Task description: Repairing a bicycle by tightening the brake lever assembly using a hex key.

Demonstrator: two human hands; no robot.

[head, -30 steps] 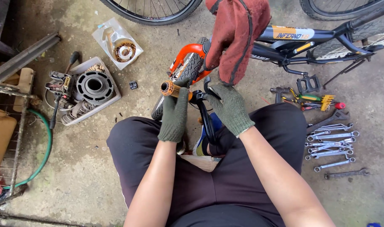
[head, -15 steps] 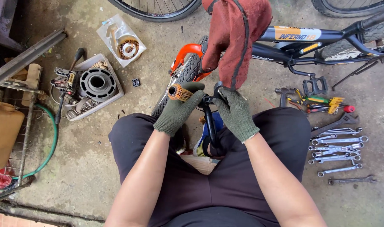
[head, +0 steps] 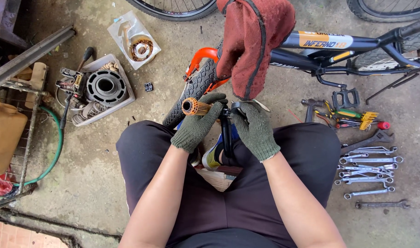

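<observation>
I sit over a small bicycle's front end. My left hand (head: 197,125), in a green knit glove, is closed around the orange handlebar grip (head: 191,106). My right hand (head: 256,129), gloved too, is closed on the black handlebar near the stem (head: 226,131); its fingertips are hidden. The knobby front tyre (head: 191,94) with an orange fender (head: 200,57) lies just beyond my hands. A red cloth (head: 253,43) is draped over the dark blue bike frame (head: 329,43) above my right hand.
Several wrenches (head: 368,170) lie in a row at the right, with pliers and screwdrivers (head: 352,117) behind them. At the left stand a white tray with a round black part (head: 104,87), a bagged coil (head: 138,46), a green hose (head: 53,151) and metal bars (head: 30,53).
Both hands stay on the handlebar. The view has shifted slightly, and the orange grip now points more to the left under my left hand.
</observation>
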